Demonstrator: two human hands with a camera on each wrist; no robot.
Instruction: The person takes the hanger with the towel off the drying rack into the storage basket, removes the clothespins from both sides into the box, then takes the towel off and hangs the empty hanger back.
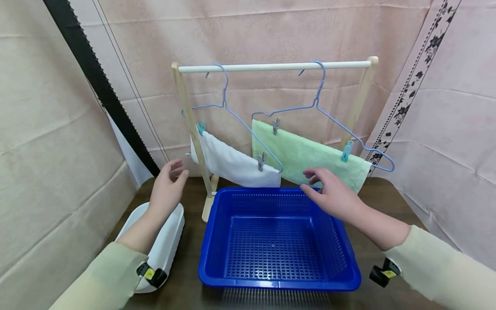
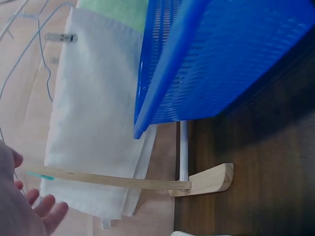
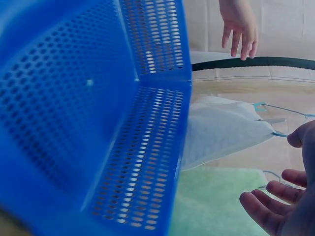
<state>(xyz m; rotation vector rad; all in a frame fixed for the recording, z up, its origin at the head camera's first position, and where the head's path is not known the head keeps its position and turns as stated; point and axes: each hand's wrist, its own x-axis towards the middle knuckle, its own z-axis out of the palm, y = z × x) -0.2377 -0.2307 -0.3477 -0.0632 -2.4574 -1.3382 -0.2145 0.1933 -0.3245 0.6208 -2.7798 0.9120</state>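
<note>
- The left hand [image 1: 167, 189] is raised just left of the pale wooden rack with a white rod [image 1: 267, 67], fingers loosely bent, thumb apart from them.
- The right hand [image 1: 333, 193] hovers in front of the light green cloth [image 1: 292, 150], fingers loosely spread, thumb apart.
- The green cloth hangs at right from a blue wire hanger [image 1: 318, 100], pegged at both ends.
- The white cloth [image 1: 232, 159] hangs at left, pegged to another blue hanger [image 1: 225, 92].
- The blue perforated plastic basket [image 1: 279, 284] stands nearer, between the arms.
</note>
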